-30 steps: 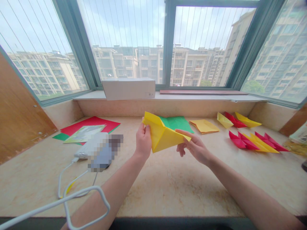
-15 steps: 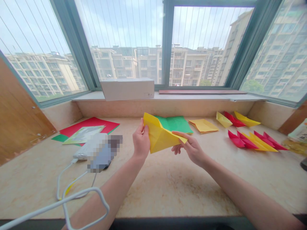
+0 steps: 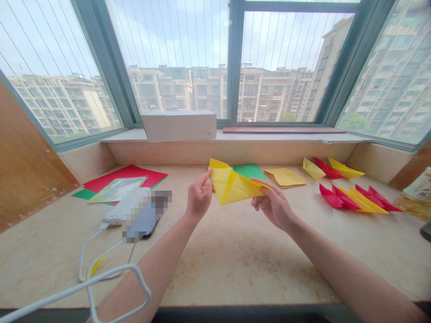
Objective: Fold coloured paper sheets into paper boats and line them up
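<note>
A sheet of folded yellow paper [image 3: 235, 187] is held up above the counter, creased into pointed flaps. My left hand [image 3: 199, 194] pinches its left edge between thumb and forefinger. At the right corner, my right hand [image 3: 273, 204] grips the paper, thumb on top and the other fingers curled below. Behind it lies a green paper [image 3: 249, 171], partly hidden. A flat folded yellow-orange paper [image 3: 285, 176] rests to the right of the green one.
Folded paper boats in red and yellow [image 3: 357, 197] stand at the right, near a bottle [image 3: 419, 188]. On the left are red paper [image 3: 126, 174], a white power bank [image 3: 134, 204], a phone and a white cable [image 3: 67, 291]. A white box [image 3: 178, 126] sits on the windowsill.
The yellow paper has moved slightly right and been tilted, so its folded front flaps now show. My right hand has shifted right along with it.
</note>
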The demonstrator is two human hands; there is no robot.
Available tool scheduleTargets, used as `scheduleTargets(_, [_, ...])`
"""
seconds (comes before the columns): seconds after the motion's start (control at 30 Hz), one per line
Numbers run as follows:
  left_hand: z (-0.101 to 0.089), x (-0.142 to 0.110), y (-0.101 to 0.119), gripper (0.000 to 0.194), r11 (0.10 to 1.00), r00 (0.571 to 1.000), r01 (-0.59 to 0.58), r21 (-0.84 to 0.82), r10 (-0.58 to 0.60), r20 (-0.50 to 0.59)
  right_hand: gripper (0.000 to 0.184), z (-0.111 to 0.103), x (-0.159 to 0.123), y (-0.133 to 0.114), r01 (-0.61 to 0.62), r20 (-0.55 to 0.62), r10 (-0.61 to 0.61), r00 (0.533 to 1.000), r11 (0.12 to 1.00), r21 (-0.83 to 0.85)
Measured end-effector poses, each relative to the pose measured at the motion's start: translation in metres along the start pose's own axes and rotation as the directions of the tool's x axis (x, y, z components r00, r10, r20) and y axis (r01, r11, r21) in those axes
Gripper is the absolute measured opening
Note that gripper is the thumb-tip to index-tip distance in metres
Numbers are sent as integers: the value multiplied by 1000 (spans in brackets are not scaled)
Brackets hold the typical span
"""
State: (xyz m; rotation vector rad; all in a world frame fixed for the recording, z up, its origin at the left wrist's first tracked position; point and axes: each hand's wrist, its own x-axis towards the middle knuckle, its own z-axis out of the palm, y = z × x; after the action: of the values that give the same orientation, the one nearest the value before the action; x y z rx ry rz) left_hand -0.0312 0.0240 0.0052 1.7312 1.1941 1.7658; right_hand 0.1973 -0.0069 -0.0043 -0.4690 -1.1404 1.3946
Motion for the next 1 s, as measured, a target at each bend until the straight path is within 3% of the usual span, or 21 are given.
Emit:
scheduleTargets(0.17, [1, 0, -8, 43, 966, 961, -233, 111, 211, 180, 29, -5, 6, -8, -37, -83, 44, 996, 995, 88])
scheduleTargets(0.4, [-13, 7, -8, 25, 864, 915, -401, 305, 360, 182, 20, -8, 7, -11, -131, -17, 135, 991, 982, 133])
scheduleTargets(0.73, [-28, 14, -3, 12, 635, 752, -657, 406, 586, 301, 33, -21, 11, -17, -78, 62, 78, 995, 997, -17])
scheduleTargets(0.9, [-33, 16, 4, 13, 546, 611, -788, 285, 641, 464, 20, -30, 15, -20, -96, 13, 97, 995, 992, -76])
scheduleTargets(1.0, [-34, 14, 5, 18, 546, 577, -807, 225, 650, 494, 19, -33, 16, -19, -80, -45, 73, 996, 984, -157])
